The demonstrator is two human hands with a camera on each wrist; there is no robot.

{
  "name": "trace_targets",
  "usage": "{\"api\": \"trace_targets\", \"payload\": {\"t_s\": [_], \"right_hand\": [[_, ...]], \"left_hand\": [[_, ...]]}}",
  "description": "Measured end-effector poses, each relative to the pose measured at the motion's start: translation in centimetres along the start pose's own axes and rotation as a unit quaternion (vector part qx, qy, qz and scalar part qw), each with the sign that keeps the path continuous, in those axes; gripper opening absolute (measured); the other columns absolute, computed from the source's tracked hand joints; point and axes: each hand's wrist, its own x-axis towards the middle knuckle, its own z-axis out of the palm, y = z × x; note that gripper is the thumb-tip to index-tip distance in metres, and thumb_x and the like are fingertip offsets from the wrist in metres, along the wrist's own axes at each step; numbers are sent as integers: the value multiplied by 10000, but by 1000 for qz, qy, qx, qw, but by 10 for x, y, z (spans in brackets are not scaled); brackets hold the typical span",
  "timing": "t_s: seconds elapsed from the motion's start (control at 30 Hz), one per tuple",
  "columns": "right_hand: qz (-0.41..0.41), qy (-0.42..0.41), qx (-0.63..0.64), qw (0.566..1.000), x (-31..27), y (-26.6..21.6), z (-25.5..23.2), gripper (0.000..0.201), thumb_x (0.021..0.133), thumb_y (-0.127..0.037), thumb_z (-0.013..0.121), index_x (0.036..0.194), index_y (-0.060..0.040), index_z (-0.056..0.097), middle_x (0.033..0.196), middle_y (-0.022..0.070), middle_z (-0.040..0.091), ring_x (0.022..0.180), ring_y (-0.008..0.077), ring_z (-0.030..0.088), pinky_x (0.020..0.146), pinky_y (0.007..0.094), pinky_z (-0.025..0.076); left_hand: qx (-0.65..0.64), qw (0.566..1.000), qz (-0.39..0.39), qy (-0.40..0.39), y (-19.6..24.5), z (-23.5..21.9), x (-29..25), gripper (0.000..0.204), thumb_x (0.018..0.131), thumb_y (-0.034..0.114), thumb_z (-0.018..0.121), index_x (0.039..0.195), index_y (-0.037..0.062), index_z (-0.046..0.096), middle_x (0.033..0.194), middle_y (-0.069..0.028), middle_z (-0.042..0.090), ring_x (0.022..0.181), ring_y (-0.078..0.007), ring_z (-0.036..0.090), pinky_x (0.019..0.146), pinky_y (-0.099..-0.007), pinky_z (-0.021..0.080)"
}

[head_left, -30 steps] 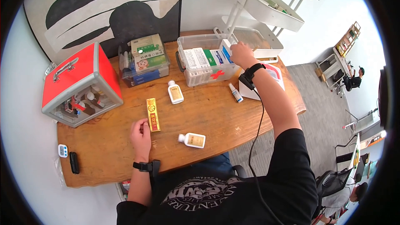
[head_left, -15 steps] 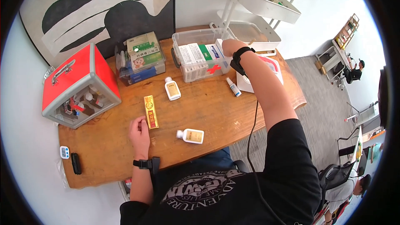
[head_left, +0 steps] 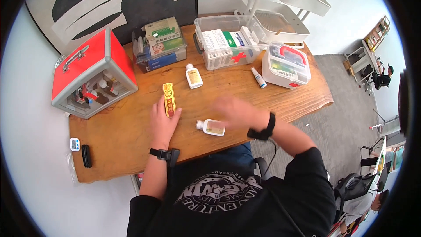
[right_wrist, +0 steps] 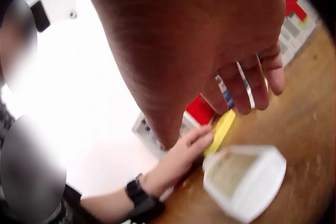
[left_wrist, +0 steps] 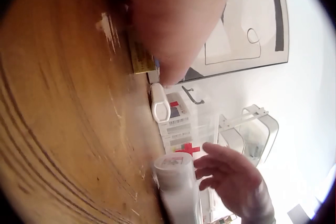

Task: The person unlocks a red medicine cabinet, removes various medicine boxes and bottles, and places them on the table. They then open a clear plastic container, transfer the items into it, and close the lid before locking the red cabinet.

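My left hand [head_left: 163,125] spans the near end of a long yellow box [head_left: 169,97] lying on the table, its fingers along the left side and its thumb at the right. Blurred in the head view, my right hand [head_left: 234,112] is over the white bottle with a tan label [head_left: 215,127], which lies on its side. Its fingers [right_wrist: 241,95] are extended and apart from the bottle [right_wrist: 247,179] in the right wrist view. A second white bottle [head_left: 193,77] lies farther back, and a small spray bottle [head_left: 258,78] is to its right.
A clear bin of medicine boxes [head_left: 228,57] stands at the back, near a white first-aid box [head_left: 286,66]. At left are a red case [head_left: 94,74] and a smaller clear bin [head_left: 160,46]. A timer [head_left: 75,144] and black case [head_left: 86,156] lie front left.
My right hand has left the clear bin and come back over the near bottle; a white box stands at the bin's right end. My left hand has moved onto the yellow box's near end.
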Motion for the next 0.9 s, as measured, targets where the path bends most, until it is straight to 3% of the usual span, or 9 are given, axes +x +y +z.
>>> {"api": "trace_targets", "payload": {"t_s": [0.2,0.37,0.43,0.47,0.5,0.57,0.7,0.8,0.9], "right_hand": [[51,7,48,998,-38,-14,52,705,829,-296,809,1456,-87,564,1270,182,656,1170,413,617,1019,489,512],[143,129,96,977,-55,9,28,687,842,-211,782,1472,-74,544,1266,182,647,1189,387,613,1012,450,514],[221,231,215,923,-65,16,16,649,859,-190,765,1456,-55,550,1295,178,628,1183,374,625,1035,417,498],[223,234,197,926,-70,26,15,668,892,-136,782,1485,-19,497,1283,126,619,1191,225,629,999,367,529],[225,238,196,924,-72,32,12,668,892,-136,782,1485,-19,497,1283,126,619,1191,225,629,999,367,529],[254,266,480,796,-66,33,-11,692,912,-83,791,1499,-3,433,1299,106,604,1176,179,635,979,371,556],[131,415,332,837,-16,48,-99,731,900,-166,844,1464,23,419,1267,140,641,1162,206,662,946,373,573],[183,424,99,882,32,74,-159,768,859,-265,862,1446,13,451,1163,197,695,1081,294,713,907,404,583],[218,277,19,936,69,124,-170,819,818,-302,851,1463,-8,440,1087,247,733,1033,369,736,909,440,589]], "left_hand": [[1,1000,26,-6,-11,13,0,624,900,184,789,1450,17,545,1236,-172,630,1109,-333,628,963,-426,523],[-274,952,-140,2,-17,2,-2,531,986,104,678,1488,39,515,1158,-98,654,948,-168,620,819,-322,535],[-293,947,-129,18,-14,-2,-1,520,1035,56,600,1534,42,456,1172,-84,634,919,-125,577,779,-283,510],[-298,946,-123,21,-15,1,-2,525,1039,58,594,1542,43,446,1179,-85,632,919,-127,576,779,-286,511],[-302,946,-118,26,-17,3,-2,530,1042,59,589,1550,43,435,1186,-86,630,918,-129,575,780,-289,512],[-299,947,-114,27,-11,6,-4,537,1040,63,596,1552,44,434,1190,-88,629,913,-134,577,779,-293,512],[-261,959,-106,19,0,9,-5,561,1025,75,632,1550,40,437,1181,-93,634,890,-144,584,770,-300,512],[-236,967,-99,16,0,10,-6,572,1007,77,660,1538,33,452,1170,-100,642,873,-145,588,758,-303,511],[-234,967,-101,23,1,8,-7,568,998,75,667,1527,32,468,1161,-101,649,863,-144,592,750,-305,515]]}}
